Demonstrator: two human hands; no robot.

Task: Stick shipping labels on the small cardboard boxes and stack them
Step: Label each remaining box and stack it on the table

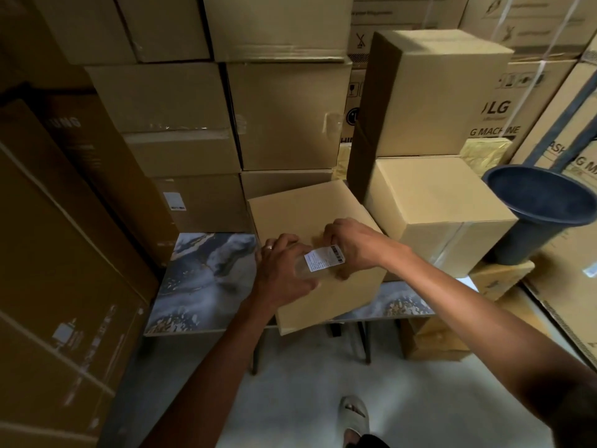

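Marbled table bears cardboard box — both hands, left hand, right hand, pinch label above it.

left hand: fingers curled, ring on one finger | right hand: fingers curled, pinching | both forearms bare, reaching forward, hands nearly touching

a marble-patterned table stands on a pale floor, big stacked cartons walling it from nine to three o'clock, dimly lit.
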